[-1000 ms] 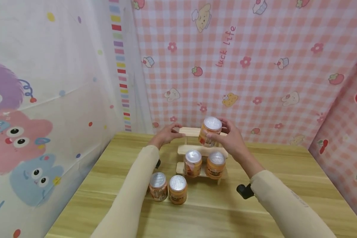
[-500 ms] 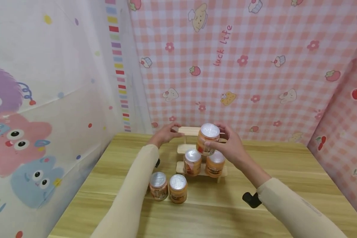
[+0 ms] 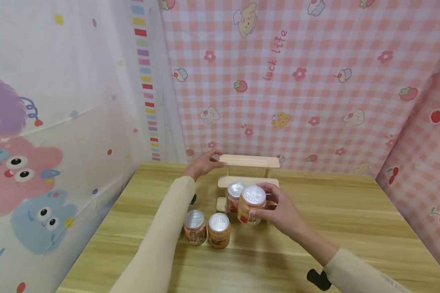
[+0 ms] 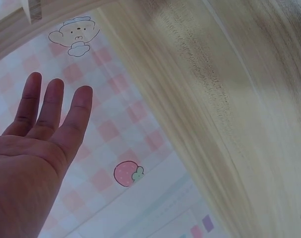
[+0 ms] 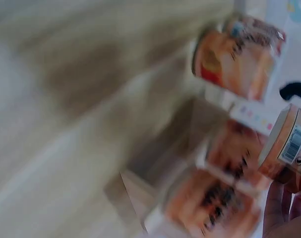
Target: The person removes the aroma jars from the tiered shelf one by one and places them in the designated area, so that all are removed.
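My right hand [image 3: 284, 209] grips an orange-labelled can [image 3: 252, 207] with a silver lid, upright in front of the stepped wooden rack [image 3: 249, 160]. Its barcode side shows in the right wrist view, above the fingertips [image 5: 274, 203]. Behind it, another can [image 3: 233, 197] stands on the lowest step; the can beside that one is hidden in the head view, but a can [image 5: 210, 203] shows there in the right wrist view. My left hand [image 3: 204, 163] holds the left end of the top board between thumb and fingers. Three of its fingers [image 4: 73, 119] stretch out free in the left wrist view.
Two similar cans, a left one [image 3: 195, 228] and a right one [image 3: 218, 230], stand on the wood-grain table [image 3: 344, 228] left of the rack's front. A sliver of another can shows beside the left sleeve. A pink checked cloth [image 3: 297, 97] hangs close behind the rack.
My right hand has brought the can down and toward me, from before the top board to in front of the lowest step. My left hand has stayed at the rack's left end.
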`<action>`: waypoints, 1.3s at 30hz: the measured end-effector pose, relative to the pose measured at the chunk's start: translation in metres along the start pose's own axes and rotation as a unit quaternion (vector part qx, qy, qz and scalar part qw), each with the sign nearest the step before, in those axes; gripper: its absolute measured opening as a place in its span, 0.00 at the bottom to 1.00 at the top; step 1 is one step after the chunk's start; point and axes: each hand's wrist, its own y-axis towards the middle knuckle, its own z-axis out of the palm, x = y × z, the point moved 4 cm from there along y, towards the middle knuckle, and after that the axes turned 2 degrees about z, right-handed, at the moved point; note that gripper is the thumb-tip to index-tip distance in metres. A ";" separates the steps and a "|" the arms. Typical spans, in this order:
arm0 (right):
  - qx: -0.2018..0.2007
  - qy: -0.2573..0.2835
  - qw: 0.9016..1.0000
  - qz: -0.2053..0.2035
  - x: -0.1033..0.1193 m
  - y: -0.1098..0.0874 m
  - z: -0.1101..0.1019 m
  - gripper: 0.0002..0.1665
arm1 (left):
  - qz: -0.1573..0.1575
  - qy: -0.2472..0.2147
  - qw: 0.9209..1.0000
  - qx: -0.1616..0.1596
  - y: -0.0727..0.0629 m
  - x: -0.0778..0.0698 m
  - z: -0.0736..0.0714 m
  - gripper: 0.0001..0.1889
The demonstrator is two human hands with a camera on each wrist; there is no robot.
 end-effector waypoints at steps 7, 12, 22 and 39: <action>0.019 0.015 0.999 0.041 -0.037 -0.019 0.031 0.44 | -0.001 -0.011 1.000 -0.001 0.004 0.003 0.002 0.25; 0.007 0.015 0.998 0.063 -0.064 -0.026 0.043 0.45 | 0.000 -0.009 1.000 0.000 0.004 0.000 0.004 0.25; 0.004 0.011 0.998 0.068 -0.088 -0.029 0.052 0.46 | 0.003 -0.007 1.000 -0.001 0.002 -0.001 0.002 0.25; -0.033 0.006 0.997 0.074 -0.077 -0.039 0.010 0.42 | -0.008 0.004 1.000 0.001 0.002 0.000 0.001 0.26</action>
